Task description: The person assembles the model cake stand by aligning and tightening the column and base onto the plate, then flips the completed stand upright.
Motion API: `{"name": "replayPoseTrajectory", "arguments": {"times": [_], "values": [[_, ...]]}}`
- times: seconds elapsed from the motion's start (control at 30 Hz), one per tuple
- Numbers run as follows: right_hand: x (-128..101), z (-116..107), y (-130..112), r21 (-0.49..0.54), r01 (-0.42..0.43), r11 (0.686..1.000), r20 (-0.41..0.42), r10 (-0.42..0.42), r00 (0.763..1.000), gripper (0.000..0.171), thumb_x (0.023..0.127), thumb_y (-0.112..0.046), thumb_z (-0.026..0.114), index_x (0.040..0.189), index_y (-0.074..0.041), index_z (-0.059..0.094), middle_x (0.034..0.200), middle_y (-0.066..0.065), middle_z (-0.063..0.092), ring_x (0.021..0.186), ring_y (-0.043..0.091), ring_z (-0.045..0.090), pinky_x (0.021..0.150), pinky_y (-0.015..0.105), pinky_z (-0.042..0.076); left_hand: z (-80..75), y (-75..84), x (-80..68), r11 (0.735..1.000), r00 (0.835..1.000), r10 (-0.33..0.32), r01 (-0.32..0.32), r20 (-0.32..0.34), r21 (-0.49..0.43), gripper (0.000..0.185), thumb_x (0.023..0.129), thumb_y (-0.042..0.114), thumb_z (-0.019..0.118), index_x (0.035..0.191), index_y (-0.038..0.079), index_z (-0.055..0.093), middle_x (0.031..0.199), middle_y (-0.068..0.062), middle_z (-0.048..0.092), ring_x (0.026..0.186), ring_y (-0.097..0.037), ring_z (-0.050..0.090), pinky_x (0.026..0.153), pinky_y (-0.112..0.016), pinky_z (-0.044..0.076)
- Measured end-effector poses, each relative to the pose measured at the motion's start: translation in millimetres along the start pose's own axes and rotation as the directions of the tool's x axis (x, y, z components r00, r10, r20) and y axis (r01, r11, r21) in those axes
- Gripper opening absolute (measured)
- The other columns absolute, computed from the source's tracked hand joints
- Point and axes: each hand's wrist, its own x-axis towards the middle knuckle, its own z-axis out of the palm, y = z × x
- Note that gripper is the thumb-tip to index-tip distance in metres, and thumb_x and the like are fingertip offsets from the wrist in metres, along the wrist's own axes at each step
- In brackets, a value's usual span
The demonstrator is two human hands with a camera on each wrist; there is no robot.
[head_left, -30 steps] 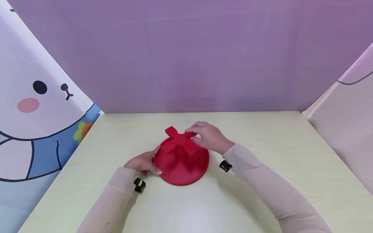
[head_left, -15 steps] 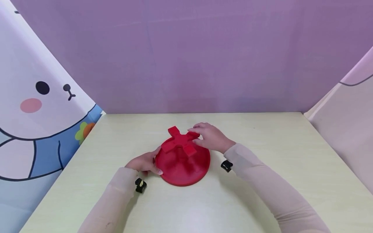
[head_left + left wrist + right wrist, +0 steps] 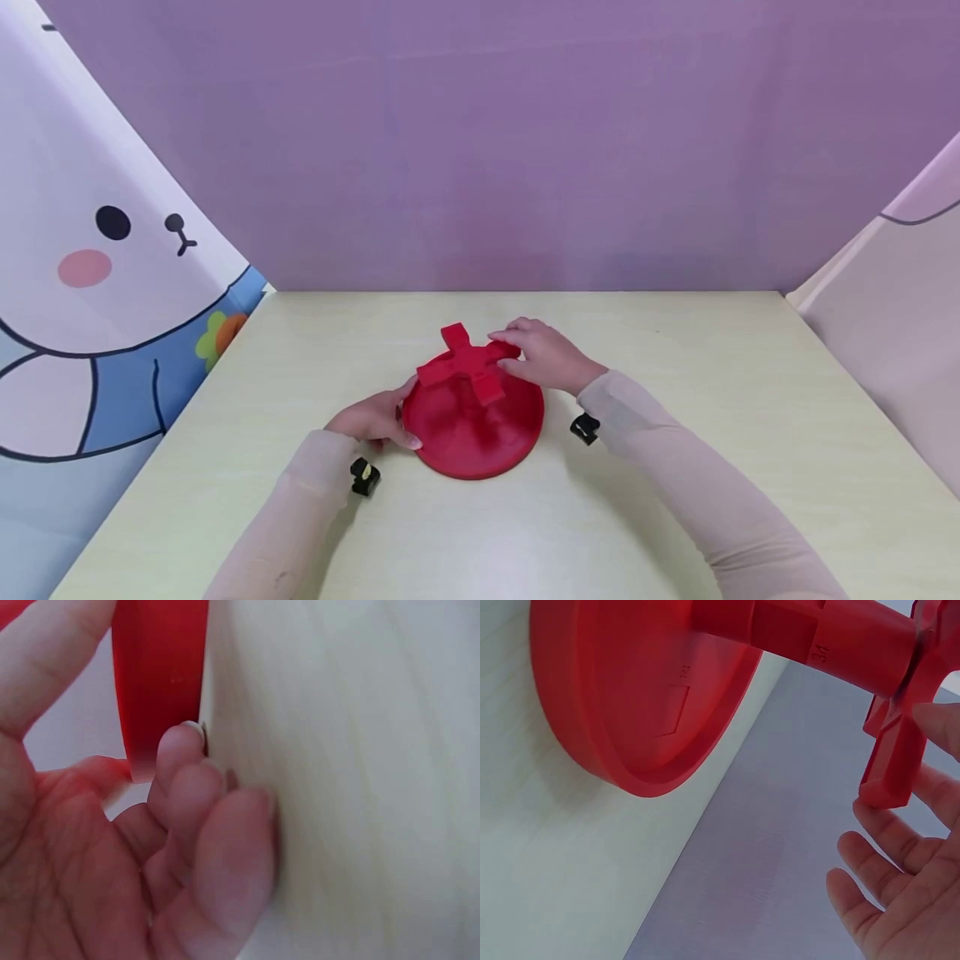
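Note:
A red round base lies on the pale table. From its middle rises a red post topped by a four-armed red cross piece. My left hand holds the base's left rim between thumb and forefinger; the left wrist view shows the other fingers curled low against the tabletop. With thumb and fingertips, my right hand pinches the cross piece's far right arm. In the right wrist view the remaining right fingers spread loosely below that arm.
The pale wooden table ends at a purple backdrop. A cartoon-print cloth hangs along the left side and a light cloth along the right.
The cross piece has turned slightly clockwise as seen from above, with my right hand still at its arm. My left hand keeps its place at the base rim.

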Motion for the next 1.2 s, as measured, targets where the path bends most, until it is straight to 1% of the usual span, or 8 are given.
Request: {"name": "replayPoseTrajectory", "arguments": {"times": [0.17, 0.33, 0.43, 0.6, 0.77, 0.97, 1.07, 1.2], "values": [[-2, -2, -1, 0.004, 0.000, 1.000, 0.007, 0.000, 1.000, 0.044, 0.088, -0.016, 0.068, 0.129, -0.004, 0.060, 0.116, 0.012, 0.058, 0.101, 0.024, 0.054, 0.078, 0.034, 0.052, 0.0, 0.9, -0.1, 1.000, 1.000, -0.006, 0.007, -0.003, 0.001, 0.114, 0.068, 0.019, 0.086, 0.155, 0.016, 0.013, 0.109, -0.012, 0.050, 0.074, -0.025, 0.054, 0.058, -0.032, 0.049], [-5, -3, -3, 0.060, -0.024, 0.998, 0.032, 0.022, 0.999, 0.044, 0.085, -0.018, 0.072, 0.126, -0.006, 0.062, 0.111, 0.008, 0.059, 0.093, 0.019, 0.054, 0.071, 0.028, 0.052, 0.2, 1.0, -0.5, 1.000, 1.000, -0.019, 0.019, -0.003, -0.006, 0.115, 0.067, 0.019, 0.087, 0.155, 0.016, 0.013, 0.112, -0.013, 0.049, 0.074, -0.025, 0.054, 0.058, -0.031, 0.049], [-8, -2, -4, 0.078, -0.023, 0.997, 0.033, 0.021, 0.999, 0.046, 0.083, -0.019, 0.074, 0.125, -0.005, 0.063, 0.108, 0.008, 0.060, 0.091, 0.018, 0.055, 0.070, 0.025, 0.052, 0.0, 1.0, -0.3, 1.000, 1.000, -0.018, 0.018, -0.007, 0.003, 0.116, 0.066, 0.020, 0.087, 0.155, 0.017, 0.013, 0.115, -0.014, 0.048, 0.073, -0.025, 0.054, 0.058, -0.031, 0.049], [-13, 0, -8, 0.066, -0.020, 0.998, 0.009, 0.019, 1.000, 0.047, 0.082, -0.021, 0.076, 0.124, -0.003, 0.064, 0.105, 0.008, 0.061, 0.088, 0.016, 0.055, 0.069, 0.023, 0.051, 0.0, 0.8, 0.5, 1.000, 1.000, -0.001, 0.001, -0.008, 0.013, 0.115, 0.066, 0.020, 0.087, 0.155, 0.019, 0.014, 0.125, -0.015, 0.045, 0.069, -0.024, 0.054, 0.057, -0.031, 0.048], [-18, 2, -13, 0.062, -0.009, 0.998, 0.000, 0.009, 1.000, 0.046, 0.083, -0.020, 0.076, 0.123, -0.002, 0.064, 0.100, 0.007, 0.061, 0.080, 0.014, 0.054, 0.066, 0.022, 0.049, 0.0, 0.4, 0.7, 1.000, 1.000, -0.001, 0.001, -0.002, 0.014, 0.115, 0.066, 0.021, 0.087, 0.155, 0.019, 0.013, 0.128, -0.015, 0.043, 0.071, -0.025, 0.054, 0.057, -0.031, 0.048], [-22, 5, -21, 0.067, -0.022, 0.997, 0.010, 0.022, 1.000, 0.048, 0.082, -0.019, 0.077, 0.124, -0.001, 0.063, 0.095, 0.005, 0.060, 0.078, 0.014, 0.053, 0.063, 0.022, 0.047, -0.5, -0.6, 0.9, 1.000, 1.000, -0.010, 0.010, -0.004, 0.007, 0.115, 0.066, 0.021, 0.087, 0.155, 0.018, 0.013, 0.126, -0.016, 0.044, 0.073, -0.025, 0.054, 0.058, -0.031, 0.049], [-23, 6, -22, 0.081, -0.030, 0.996, 0.013, 0.029, 0.999, 0.049, 0.082, -0.020, 0.076, 0.125, -0.001, 0.062, 0.096, 0.006, 0.061, 0.078, 0.014, 0.053, 0.063, 0.021, 0.048, -0.8, -0.6, 0.6, 1.000, 1.000, -0.005, 0.005, -0.005, 0.010, 0.115, 0.066, 0.020, 0.087, 0.155, 0.017, 0.014, 0.122, -0.015, 0.046, 0.070, -0.025, 0.055, 0.057, -0.031, 0.049], [-24, 7, -25, 0.099, -0.038, 0.994, 0.017, 0.037, 0.999, 0.050, 0.083, -0.024, 0.076, 0.126, -0.001, 0.062, 0.102, 0.007, 0.063, 0.082, 0.015, 0.056, 0.066, 0.020, 0.050, -1.5, -1.6, 1.1, 1.000, 1.000, 0.004, -0.004, 0.000, 0.013, 0.114, 0.067, 0.020, 0.086, 0.155, 0.017, 0.014, 0.115, -0.014, 0.048, 0.067, -0.024, 0.055, 0.057, -0.031, 0.048]]}}
